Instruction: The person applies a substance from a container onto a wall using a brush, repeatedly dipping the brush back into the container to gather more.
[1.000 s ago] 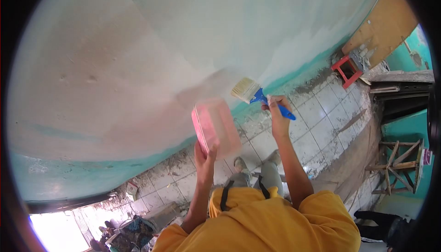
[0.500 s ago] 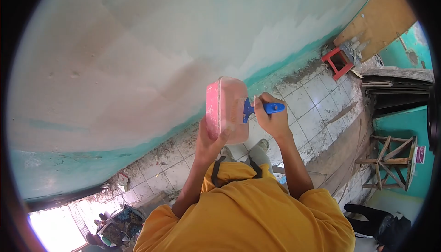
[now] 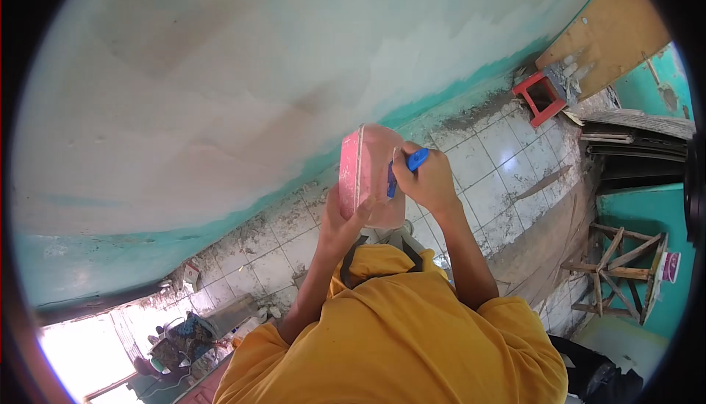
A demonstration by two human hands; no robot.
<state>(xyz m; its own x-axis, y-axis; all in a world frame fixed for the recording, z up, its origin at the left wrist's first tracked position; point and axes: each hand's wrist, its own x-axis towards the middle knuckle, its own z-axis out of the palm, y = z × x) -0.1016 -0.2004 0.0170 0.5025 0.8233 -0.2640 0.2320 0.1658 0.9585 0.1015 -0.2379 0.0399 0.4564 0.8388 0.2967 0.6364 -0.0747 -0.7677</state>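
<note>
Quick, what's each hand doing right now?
Left hand: closed on the pink tub.
Right hand: closed on the blue brush handle.

"Where does the camera sit?"

"On the person's head, looking forward and steeply down past the yellow shirt (image 3: 397, 330) at the bottom."

"How near are the hands?"

"Close: the left hand (image 3: 343, 226) on the box (image 3: 370, 176) and the right hand (image 3: 432, 182) on the brush (image 3: 418, 159), around mid-view."

"And beyond?"

"The wall (image 3: 220, 73) fills the upper left, the floor (image 3: 478, 176) slants beside it, and the stool (image 3: 540, 112) is farther off, upper right. Dark curved edges ring this one wide view."
</note>
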